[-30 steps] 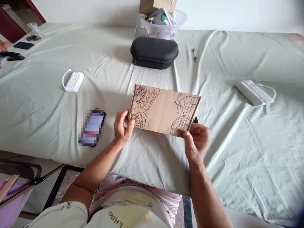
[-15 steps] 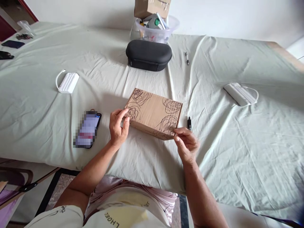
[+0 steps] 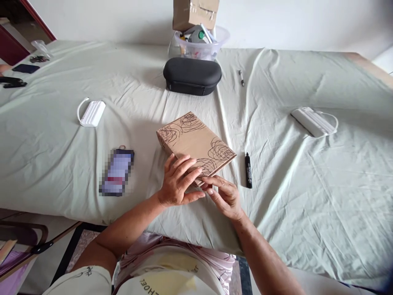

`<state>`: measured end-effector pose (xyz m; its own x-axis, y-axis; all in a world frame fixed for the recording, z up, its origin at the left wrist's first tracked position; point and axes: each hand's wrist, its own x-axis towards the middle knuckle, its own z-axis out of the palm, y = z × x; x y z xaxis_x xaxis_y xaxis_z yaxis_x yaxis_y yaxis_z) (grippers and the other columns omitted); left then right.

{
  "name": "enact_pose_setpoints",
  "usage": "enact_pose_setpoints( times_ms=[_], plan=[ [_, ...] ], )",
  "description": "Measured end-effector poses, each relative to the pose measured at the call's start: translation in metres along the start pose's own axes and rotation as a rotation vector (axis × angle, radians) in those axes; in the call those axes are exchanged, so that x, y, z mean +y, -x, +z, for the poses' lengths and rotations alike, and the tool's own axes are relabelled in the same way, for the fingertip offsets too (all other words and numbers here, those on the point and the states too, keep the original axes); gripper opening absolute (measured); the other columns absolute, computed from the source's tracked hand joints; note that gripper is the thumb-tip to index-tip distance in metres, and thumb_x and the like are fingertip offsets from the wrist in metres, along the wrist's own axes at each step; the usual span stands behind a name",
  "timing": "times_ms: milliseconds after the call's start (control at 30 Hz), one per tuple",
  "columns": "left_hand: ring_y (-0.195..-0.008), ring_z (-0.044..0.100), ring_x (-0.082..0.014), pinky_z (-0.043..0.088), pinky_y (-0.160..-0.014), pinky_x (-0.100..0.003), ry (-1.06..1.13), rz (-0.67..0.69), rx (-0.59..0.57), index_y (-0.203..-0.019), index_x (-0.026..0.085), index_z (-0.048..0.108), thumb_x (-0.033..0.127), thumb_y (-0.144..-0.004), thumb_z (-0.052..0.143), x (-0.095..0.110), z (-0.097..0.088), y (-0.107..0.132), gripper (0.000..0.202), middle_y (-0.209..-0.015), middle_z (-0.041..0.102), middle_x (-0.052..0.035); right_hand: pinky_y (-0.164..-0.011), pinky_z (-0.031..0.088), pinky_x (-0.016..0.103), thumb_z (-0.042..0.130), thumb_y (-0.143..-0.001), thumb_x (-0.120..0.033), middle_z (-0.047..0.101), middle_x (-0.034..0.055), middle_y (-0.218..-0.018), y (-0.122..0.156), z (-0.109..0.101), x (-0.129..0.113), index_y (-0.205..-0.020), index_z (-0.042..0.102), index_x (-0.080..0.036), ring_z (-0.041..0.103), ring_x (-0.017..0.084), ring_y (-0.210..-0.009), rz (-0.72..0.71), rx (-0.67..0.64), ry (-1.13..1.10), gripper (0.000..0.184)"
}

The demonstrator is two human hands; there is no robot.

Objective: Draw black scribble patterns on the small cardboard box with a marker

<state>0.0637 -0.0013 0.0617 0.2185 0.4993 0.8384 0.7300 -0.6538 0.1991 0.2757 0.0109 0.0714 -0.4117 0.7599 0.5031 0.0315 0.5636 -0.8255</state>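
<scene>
A flat brown cardboard box (image 3: 193,140) with black scribbled circles on its corners lies on the pale green sheet (image 3: 92,164), turned at an angle. My left hand (image 3: 179,181) rests on its near corner with the fingers stretched flat over the top. My right hand (image 3: 225,196) touches the same near corner from the front, fingers extended and slightly apart. A black marker (image 3: 248,170) lies on the sheet just right of the box.
A phone (image 3: 117,171) lies left of my hands. Farther back sit a black zip case (image 3: 192,76), a clear tub of supplies (image 3: 199,45) with a cardboard box on it, and a pen (image 3: 242,77). White ribbed packs lie at left (image 3: 92,113) and right (image 3: 313,121).
The box was held upright between both hands; it now lies flat on the sheet, rotated. Both hands have shifted to its near corner, the left laid flat on top.
</scene>
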Motion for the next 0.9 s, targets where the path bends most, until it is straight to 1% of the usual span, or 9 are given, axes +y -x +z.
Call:
enact_pose_setpoints(
  times_ms=[233, 367, 433, 533, 600, 700, 767, 833, 900],
  plan=[
    [-0.138, 0.065, -0.0280, 0.037, -0.131, -0.058, 0.174, 0.010, 0.032, -0.132, 0.023, 0.064, 0.034, -0.100, 0.056, -0.013, -0.001, -0.001, 0.035, -0.131, 0.075, -0.0106, -0.066, 0.064, 0.033, 0.069, -0.103, -0.047, 0.078, 0.0027, -0.087, 0.008, -0.013, 0.017, -0.129, 0.076, -0.027, 0.072, 0.017, -0.067, 0.261, 0.307, 0.103, 0.034],
    [-0.145, 0.060, -0.0305, 0.044, -0.127, -0.061, 0.241, 0.007, 0.024, -0.136, 0.024, 0.063, 0.028, -0.097, 0.057, -0.022, -0.003, 0.000, 0.040, -0.141, 0.070, -0.0120, -0.058, 0.055, 0.029, 0.072, -0.097, -0.057, 0.065, -0.0033, -0.069, 0.005, -0.027, 0.024, -0.131, 0.072, -0.025, 0.061, 0.014, -0.058, 0.335, 0.527, 0.211, 0.047],
    [-0.152, 0.053, -0.0328, 0.048, -0.124, -0.061, 0.263, -0.022, 0.011, -0.134, 0.023, 0.064, 0.025, -0.096, 0.055, -0.027, -0.004, 0.001, 0.039, -0.152, 0.062, -0.0136, -0.056, 0.049, 0.027, 0.073, -0.095, -0.062, 0.059, -0.0055, -0.064, 0.003, -0.035, 0.026, -0.128, 0.072, -0.023, 0.054, 0.012, -0.056, 0.371, 0.569, 0.284, 0.051],
    [-0.160, 0.042, -0.0357, 0.051, -0.121, -0.060, 0.300, -0.134, -0.002, -0.131, 0.023, 0.066, 0.021, -0.098, 0.052, -0.032, -0.006, 0.001, 0.035, -0.170, 0.042, -0.0135, -0.058, 0.049, 0.028, 0.068, -0.094, -0.070, 0.064, -0.0013, -0.069, 0.000, -0.041, 0.031, -0.109, 0.075, -0.021, 0.057, 0.014, -0.061, 0.430, 0.445, 0.323, 0.052],
    [-0.157, 0.047, -0.0343, 0.054, -0.120, -0.057, 0.315, -0.221, -0.013, -0.132, 0.023, 0.065, 0.018, -0.100, 0.050, -0.034, -0.007, 0.002, 0.036, -0.175, 0.034, -0.0140, -0.059, 0.050, 0.028, 0.065, -0.095, -0.071, 0.068, 0.0015, -0.074, -0.001, -0.040, 0.034, -0.101, 0.074, -0.021, 0.061, 0.016, -0.065, 0.458, 0.313, 0.330, 0.051],
    [-0.152, 0.053, -0.0323, 0.053, -0.120, -0.055, 0.276, -0.289, -0.031, -0.136, 0.022, 0.063, 0.017, -0.102, 0.049, -0.033, -0.006, 0.004, 0.037, -0.174, 0.036, -0.0159, -0.056, 0.047, 0.027, 0.065, -0.095, -0.066, 0.067, 0.0010, -0.075, -0.001, -0.038, 0.038, -0.102, 0.070, -0.022, 0.062, 0.017, -0.066, 0.433, 0.227, 0.412, 0.045],
    [-0.156, 0.048, -0.0347, 0.050, -0.123, -0.057, 0.240, -0.312, -0.034, -0.143, 0.022, 0.059, 0.021, -0.102, 0.051, -0.032, -0.003, 0.006, 0.041, -0.173, 0.038, -0.0175, -0.059, 0.049, 0.029, 0.065, -0.095, -0.063, 0.067, 0.0017, -0.078, -0.001, -0.037, 0.040, -0.097, 0.068, -0.023, 0.062, 0.018, -0.068, 0.386, 0.194, 0.514, 0.040],
    [-0.159, 0.045, -0.0353, 0.048, -0.125, -0.055, 0.241, -0.378, -0.047, -0.156, 0.022, 0.047, 0.025, -0.101, 0.056, -0.032, 0.002, 0.009, 0.056, -0.172, 0.040, -0.0197, -0.065, 0.052, 0.032, 0.065, -0.097, -0.059, 0.068, 0.0035, -0.082, -0.001, -0.038, 0.042, -0.088, 0.065, -0.024, 0.062, 0.020, -0.072, 0.326, 0.133, 0.608, 0.036],
    [-0.155, 0.051, -0.0323, 0.051, -0.122, -0.049, 0.305, -0.493, -0.078, -0.169, 0.022, 0.025, 0.030, -0.101, 0.061, -0.033, 0.007, 0.013, 0.077, -0.168, 0.046, -0.0211, -0.069, 0.054, 0.035, 0.064, -0.099, -0.052, 0.067, 0.0050, -0.083, -0.001, -0.039, 0.044, -0.084, 0.063, -0.025, 0.063, 0.022, -0.075, 0.262, 0.071, 0.664, 0.032]
  ],
)
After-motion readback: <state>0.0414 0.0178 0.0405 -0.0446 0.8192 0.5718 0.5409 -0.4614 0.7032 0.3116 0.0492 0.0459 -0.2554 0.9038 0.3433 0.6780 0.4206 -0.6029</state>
